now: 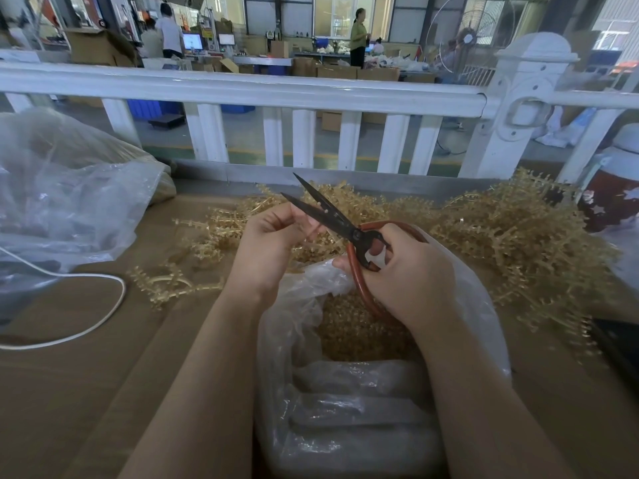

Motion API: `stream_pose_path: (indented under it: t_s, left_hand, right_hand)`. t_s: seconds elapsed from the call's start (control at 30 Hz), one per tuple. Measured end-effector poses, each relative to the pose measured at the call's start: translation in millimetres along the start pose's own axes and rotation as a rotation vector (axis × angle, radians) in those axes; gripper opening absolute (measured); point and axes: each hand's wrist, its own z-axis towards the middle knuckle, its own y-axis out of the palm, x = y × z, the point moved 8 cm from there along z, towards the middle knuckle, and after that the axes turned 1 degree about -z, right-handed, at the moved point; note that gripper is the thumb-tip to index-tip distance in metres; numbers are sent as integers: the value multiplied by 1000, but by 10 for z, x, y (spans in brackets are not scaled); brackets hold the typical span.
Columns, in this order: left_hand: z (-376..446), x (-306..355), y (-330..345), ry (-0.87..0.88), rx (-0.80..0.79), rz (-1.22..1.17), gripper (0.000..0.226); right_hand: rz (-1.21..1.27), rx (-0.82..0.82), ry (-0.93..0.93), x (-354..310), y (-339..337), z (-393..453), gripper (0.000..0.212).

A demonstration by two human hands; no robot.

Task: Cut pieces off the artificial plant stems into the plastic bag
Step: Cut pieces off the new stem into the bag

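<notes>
My right hand (404,271) grips the red-brown handles of large dark scissors (325,214), whose blades stand apart and point up to the left. My left hand (269,243) pinches a thin pale plant stem (313,231) that reaches up between the blades. Both hands hover over a clear plastic bag (345,409) whose open mouth shows a heap of small golden cut pieces (359,333). Heaps of golden artificial plant stems (511,236) lie on the brown table behind and to the right of the bag.
A large crumpled clear plastic bag (69,188) sits at the left. A white cable (86,305) loops over the cardboard-covered table (103,375). A white fence railing (276,91) runs along the far edge. A red and white jar (612,188) stands at the right.
</notes>
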Motion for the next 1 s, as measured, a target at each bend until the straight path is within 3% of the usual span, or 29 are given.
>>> stream_pose_path:
  t_s: [0.13, 0.47, 0.73, 1.0]
  left_hand:
    - [0, 4, 2, 19, 0, -12, 17]
    - [-16, 49, 85, 48, -20, 42, 21]
    - [-33, 93, 153, 77, -53, 35, 15]
    - [-29, 119, 155, 93, -54, 30, 15]
  right_hand:
    - [4, 12, -21, -19, -20, -7, 54]
    - [-20, -31, -10, -57, -62, 5, 55]
    - [58, -10, -6, -13, -2, 1, 75]
    - [84, -33, 9, 40, 59, -2, 76]
